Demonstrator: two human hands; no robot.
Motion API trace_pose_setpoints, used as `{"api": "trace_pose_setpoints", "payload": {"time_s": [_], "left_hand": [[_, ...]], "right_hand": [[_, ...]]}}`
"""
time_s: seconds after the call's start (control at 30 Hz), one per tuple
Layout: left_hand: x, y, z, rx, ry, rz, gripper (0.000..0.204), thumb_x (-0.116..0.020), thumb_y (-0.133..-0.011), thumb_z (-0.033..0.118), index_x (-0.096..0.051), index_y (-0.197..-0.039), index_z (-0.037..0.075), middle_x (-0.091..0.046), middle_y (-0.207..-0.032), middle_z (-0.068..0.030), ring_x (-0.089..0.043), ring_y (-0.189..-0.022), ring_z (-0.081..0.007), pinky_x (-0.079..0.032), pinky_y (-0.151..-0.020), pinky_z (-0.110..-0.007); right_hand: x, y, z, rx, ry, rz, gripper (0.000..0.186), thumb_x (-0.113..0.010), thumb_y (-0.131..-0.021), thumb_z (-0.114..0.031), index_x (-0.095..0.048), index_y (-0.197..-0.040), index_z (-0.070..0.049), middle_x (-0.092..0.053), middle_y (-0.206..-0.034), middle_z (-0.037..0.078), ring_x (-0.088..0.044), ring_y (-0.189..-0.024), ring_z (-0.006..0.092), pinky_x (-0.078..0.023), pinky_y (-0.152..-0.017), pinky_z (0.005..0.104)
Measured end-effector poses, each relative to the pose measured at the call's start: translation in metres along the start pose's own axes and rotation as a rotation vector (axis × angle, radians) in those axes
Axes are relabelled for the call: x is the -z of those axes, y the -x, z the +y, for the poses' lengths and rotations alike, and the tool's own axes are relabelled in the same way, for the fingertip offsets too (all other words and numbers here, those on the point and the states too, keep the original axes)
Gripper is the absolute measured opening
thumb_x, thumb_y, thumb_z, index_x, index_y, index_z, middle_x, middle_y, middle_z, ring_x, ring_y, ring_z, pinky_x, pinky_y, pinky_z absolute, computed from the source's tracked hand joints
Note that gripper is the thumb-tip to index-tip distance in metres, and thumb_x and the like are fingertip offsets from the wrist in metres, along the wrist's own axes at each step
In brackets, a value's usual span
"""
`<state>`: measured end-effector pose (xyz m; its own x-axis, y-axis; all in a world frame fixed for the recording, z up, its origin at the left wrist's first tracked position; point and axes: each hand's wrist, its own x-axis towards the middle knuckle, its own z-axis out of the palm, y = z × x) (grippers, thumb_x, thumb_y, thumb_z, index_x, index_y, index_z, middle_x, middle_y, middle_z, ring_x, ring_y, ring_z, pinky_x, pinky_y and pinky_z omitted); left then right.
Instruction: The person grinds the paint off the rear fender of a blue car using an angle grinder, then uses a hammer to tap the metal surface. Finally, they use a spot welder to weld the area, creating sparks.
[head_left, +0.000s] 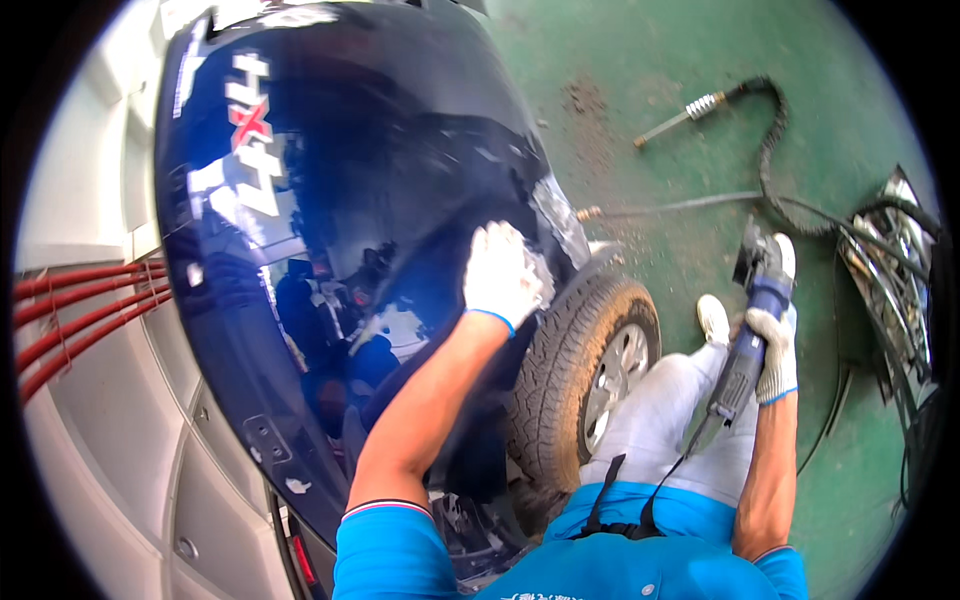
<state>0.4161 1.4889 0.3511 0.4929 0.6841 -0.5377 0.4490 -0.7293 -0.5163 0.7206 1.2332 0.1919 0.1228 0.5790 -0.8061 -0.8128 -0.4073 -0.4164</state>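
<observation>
Person crouches beside a dark blue vehicle body panel (330, 250), both hands in white knit gloves. Left hand (503, 275) lies flat on the panel's edge just above the wheel arch, fingers spread and pressed to the paint, gripping nothing. Right hand (773, 345) is wrapped around the blue body of a power grinder (750, 330), held off to the side, well apart from the panel, head pointing away from the person. Muddy tyre (575, 375) sits between the two hands. Black hose (770, 150) lies on the green floor (640, 60) beyond.
</observation>
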Motion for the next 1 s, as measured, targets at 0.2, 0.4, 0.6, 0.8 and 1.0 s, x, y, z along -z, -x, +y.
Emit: {"api": "trace_pose_setpoints", "payload": {"time_s": [0.2, 0.4, 0.6, 0.8, 1.0], "left_hand": [[0.035, 0.045, 0.003, -0.003, 0.175, 0.001, 0.075, -0.076, -0.081, 0.042, -0.06, -0.134, -0.008, -0.059, -0.137, -0.0249, -0.049, -0.133, -0.0387, -0.032, -0.119, -0.05], [-0.008, 0.016, -0.011, 0.043, -0.007, 0.095, 0.074, -0.067, -0.087, 0.046, -0.06, -0.14, -0.004, -0.058, -0.145, -0.0228, -0.047, -0.139, -0.0377, -0.029, -0.122, -0.052], [-0.025, -0.018, 0.004, 0.146, 0.002, -0.054, 0.074, -0.065, -0.09, 0.045, -0.057, -0.144, -0.005, -0.052, -0.153, -0.0234, -0.042, -0.147, -0.0373, -0.023, -0.126, -0.05], [-0.033, 0.009, 0.022, 0.171, 0.077, -0.017, 0.078, -0.066, -0.09, 0.041, -0.051, -0.146, -0.012, -0.044, -0.157, -0.0297, -0.036, -0.151, -0.0431, -0.019, -0.129, -0.049], [-0.057, 0.057, 0.068, 0.203, 0.158, 0.163, 0.076, -0.072, -0.081, 0.039, -0.059, -0.135, -0.012, -0.052, -0.145, -0.0324, -0.045, -0.142, -0.0448, -0.027, -0.125, -0.05]], "right_hand": [[0.02, 0.015, 0.002, 0.018, -0.139, 0.003, 0.03, -0.076, -0.085, -0.022, -0.061, -0.099, 0.0, -0.067, -0.081, 0.012, -0.068, -0.066, 0.0244, -0.06, -0.059, 0.0385], [0.008, 0.052, -0.021, 0.029, -0.215, 0.008, 0.03, -0.075, -0.085, -0.02, -0.061, -0.106, -0.002, -0.068, -0.088, 0.012, -0.069, -0.071, 0.0239, -0.061, -0.062, 0.0401], [0.022, 0.07, -0.04, 0.004, -0.236, -0.002, 0.027, -0.073, -0.084, -0.014, -0.057, -0.102, -0.002, -0.065, -0.083, 0.013, -0.067, -0.066, 0.0251, -0.06, -0.058, 0.0408], [0.018, 0.074, -0.035, 0.0, -0.277, 0.012, 0.027, -0.074, -0.084, -0.019, -0.06, -0.1, -0.002, -0.066, -0.081, 0.013, -0.067, -0.066, 0.0264, -0.059, -0.059, 0.0427], [0.009, 0.069, -0.028, 0.037, -0.25, -0.047, 0.025, -0.073, -0.089, -0.023, -0.067, -0.102, -0.002, -0.069, -0.083, 0.01, -0.068, -0.071, 0.0234, -0.057, -0.066, 0.0361]]}}
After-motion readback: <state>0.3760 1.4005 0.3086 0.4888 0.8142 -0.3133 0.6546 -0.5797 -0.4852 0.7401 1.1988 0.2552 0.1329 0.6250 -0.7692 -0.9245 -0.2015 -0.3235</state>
